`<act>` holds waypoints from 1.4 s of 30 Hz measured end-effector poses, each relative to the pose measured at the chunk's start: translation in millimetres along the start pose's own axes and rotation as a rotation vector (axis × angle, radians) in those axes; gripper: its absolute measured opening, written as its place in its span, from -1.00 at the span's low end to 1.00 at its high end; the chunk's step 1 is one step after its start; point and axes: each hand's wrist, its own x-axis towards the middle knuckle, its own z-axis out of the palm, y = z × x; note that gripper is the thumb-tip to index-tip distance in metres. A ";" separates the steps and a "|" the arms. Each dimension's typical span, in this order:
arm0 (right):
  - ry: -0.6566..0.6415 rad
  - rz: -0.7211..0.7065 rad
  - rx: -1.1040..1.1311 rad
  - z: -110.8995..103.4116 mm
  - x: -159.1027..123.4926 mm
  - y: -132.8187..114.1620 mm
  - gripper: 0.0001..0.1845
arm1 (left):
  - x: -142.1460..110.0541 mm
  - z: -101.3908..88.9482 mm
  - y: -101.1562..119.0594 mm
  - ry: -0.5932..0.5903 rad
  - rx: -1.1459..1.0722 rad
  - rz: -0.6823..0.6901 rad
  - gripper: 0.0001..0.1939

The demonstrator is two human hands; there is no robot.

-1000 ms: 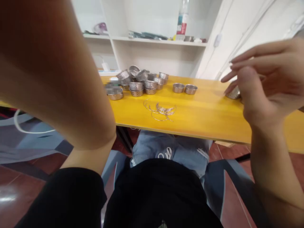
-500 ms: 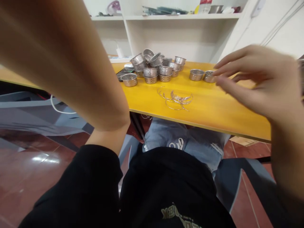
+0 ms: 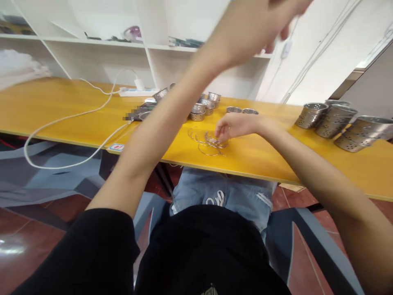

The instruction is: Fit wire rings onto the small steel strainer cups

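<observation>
My right hand (image 3: 238, 125) reaches over the table with its fingers curled together at a small heap of thin curved metal wires (image 3: 211, 143). Its fingertips meet the wires at the heap's right side. High up, my left hand (image 3: 264, 28) is raised in front of the shelf, smeared by motion and partly cut off by the top edge. Its fingers bend downward; whether they hold anything cannot be made out. Behind my left forearm, a pile of perforated metal cups (image 3: 198, 111) is partly hidden. Two more such cups (image 3: 234, 110) stand just beyond my right hand.
Stacked perforated cups (image 3: 336, 119) stand at the table's right side. On the left, a white cable (image 3: 70, 166) loops over the front edge of the yellow table (image 3: 61, 98) from a power strip (image 3: 138, 93). White shelving (image 3: 101, 43) rises behind.
My right hand has come down and left from above the right side to the wires. My left arm has swung right, bringing its hand into view. The camera view has shifted.
</observation>
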 end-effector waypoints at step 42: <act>0.800 0.274 0.744 -6.1 -18.1 106.5 -0.77 | -47.4 134.0 -159.3 -0.065 0.271 -0.369 -0.43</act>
